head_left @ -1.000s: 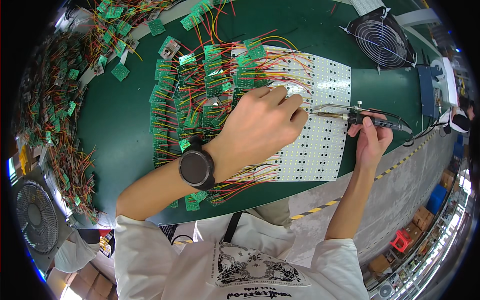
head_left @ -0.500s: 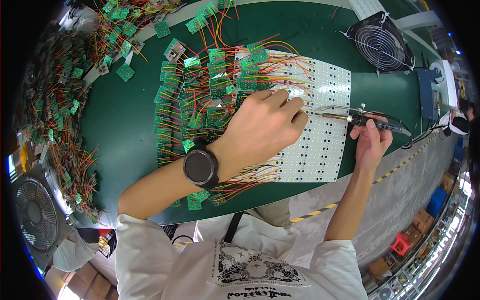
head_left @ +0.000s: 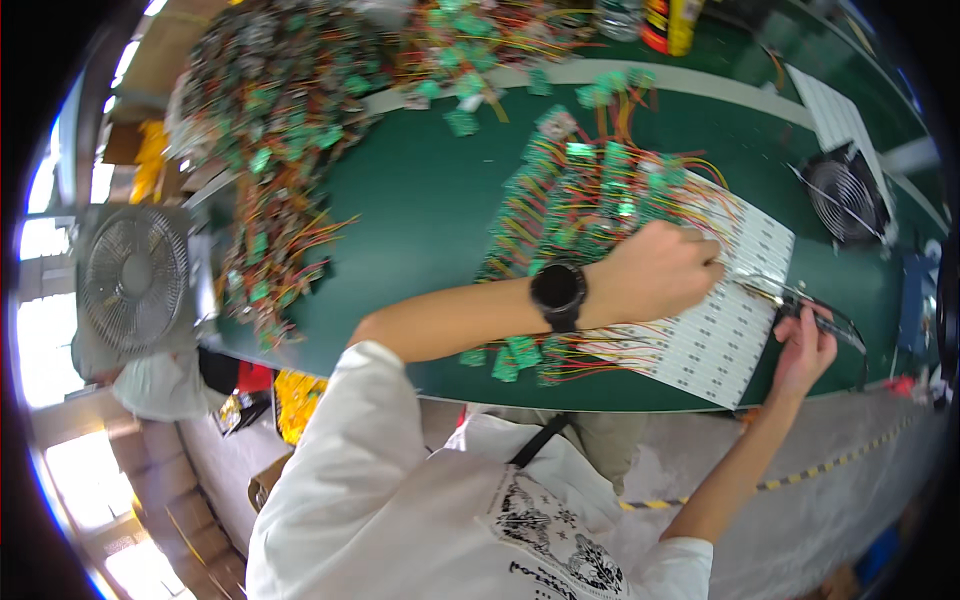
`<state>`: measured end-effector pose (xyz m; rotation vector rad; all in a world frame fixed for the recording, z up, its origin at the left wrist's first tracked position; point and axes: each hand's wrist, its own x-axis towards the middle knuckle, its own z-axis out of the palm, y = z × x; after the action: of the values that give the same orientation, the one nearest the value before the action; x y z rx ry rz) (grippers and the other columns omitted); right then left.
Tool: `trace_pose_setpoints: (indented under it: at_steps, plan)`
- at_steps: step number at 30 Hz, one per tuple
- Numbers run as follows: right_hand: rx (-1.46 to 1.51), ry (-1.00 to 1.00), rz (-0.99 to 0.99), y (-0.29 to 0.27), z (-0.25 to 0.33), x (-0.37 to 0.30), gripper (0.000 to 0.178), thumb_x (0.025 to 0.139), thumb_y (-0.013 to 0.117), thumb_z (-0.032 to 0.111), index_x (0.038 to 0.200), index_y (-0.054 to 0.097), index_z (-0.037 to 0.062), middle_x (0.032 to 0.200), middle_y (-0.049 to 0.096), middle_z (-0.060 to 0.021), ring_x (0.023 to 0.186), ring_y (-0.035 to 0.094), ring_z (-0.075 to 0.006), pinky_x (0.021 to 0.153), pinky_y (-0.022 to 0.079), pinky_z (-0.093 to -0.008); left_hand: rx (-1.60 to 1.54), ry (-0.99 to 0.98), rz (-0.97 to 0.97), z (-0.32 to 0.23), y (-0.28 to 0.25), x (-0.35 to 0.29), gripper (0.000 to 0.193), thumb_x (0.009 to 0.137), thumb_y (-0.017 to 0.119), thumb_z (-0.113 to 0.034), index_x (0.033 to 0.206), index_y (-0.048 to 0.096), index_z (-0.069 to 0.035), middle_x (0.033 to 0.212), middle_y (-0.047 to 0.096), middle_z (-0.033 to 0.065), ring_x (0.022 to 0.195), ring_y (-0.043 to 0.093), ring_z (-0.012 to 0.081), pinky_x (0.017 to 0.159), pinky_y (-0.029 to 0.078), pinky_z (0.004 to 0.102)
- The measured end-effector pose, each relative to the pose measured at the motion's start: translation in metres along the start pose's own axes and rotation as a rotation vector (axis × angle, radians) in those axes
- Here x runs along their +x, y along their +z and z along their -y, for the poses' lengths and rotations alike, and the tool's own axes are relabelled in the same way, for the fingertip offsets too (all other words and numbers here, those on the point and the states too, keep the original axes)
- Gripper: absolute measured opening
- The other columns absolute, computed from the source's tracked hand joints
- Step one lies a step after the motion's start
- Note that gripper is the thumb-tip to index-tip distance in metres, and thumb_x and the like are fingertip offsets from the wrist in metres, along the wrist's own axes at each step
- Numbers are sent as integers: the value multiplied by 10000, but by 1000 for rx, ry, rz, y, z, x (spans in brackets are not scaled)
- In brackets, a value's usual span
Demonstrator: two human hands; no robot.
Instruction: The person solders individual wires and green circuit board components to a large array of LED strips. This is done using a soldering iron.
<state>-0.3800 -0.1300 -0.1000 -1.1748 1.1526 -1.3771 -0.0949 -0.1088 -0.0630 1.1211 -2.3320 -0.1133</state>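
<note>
My right hand [head_left: 803,355] grips a soldering iron [head_left: 785,298] by its dark handle, its metal tip pointing left over a white panel [head_left: 735,345] dotted with small pads. Just left of that tip, my left hand [head_left: 660,270] is closed with its fingers curled down over the panel. Whatever it pinches is hidden beneath the fingers. Red and yellow wires [head_left: 625,348] run from the panel's left side to rows of small green circuit boards [head_left: 520,220]. My left forearm, with a black watch [head_left: 558,290], lies across these rows.
Heaps of wired circuit boards [head_left: 275,190] fill the green table's far left. A small black fan [head_left: 842,198] stands at the far right, near a blue box [head_left: 915,300]. A large grey fan [head_left: 137,280] is beyond the left edge. Bottles [head_left: 670,25] stand at the back.
My view has turned left, so the table and both hands appear farther right and the picture is blurred. Both hands keep much the same pose at the panel, the iron still in my right hand.
</note>
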Motion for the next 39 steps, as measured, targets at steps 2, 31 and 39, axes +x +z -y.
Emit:
trace_pose_setpoints:
  at_steps: [2, 31, 39]
  plan:
    - [-18, 1, -4, -2, 1, 0, 177, 899, 579, 83, 1003, 589, -60, 647, 589, -77, 527, 540, -129, 492, 411, -228, -192, -48, 66, -5, -18, 2, 131, 756, 645, -147, 776, 588, -31, 816, 570, 78, 768, 607, 251, 639, 507, 360]
    - [17, -6, -1, -5, -5, 1, 207, 893, 606, 97, 1027, 606, -61, 655, 613, -86, 517, 543, -107, 498, 393, -218, 472, -1621, -714, 33, -177, -339, 387, 806, 682, -413, 893, 712, -37, 754, 683, 72, 654, 626, 212, 627, 461, 330]
    - [23, -19, 11, -6, -3, 1, 198, 898, 596, 94, 1017, 611, -65, 665, 618, -90, 522, 545, -109, 501, 394, -218, 468, -1712, -767, 38, -180, -325, 400, 802, 664, -445, 916, 723, -65, 751, 683, 52, 732, 652, 240, 706, 487, 355]
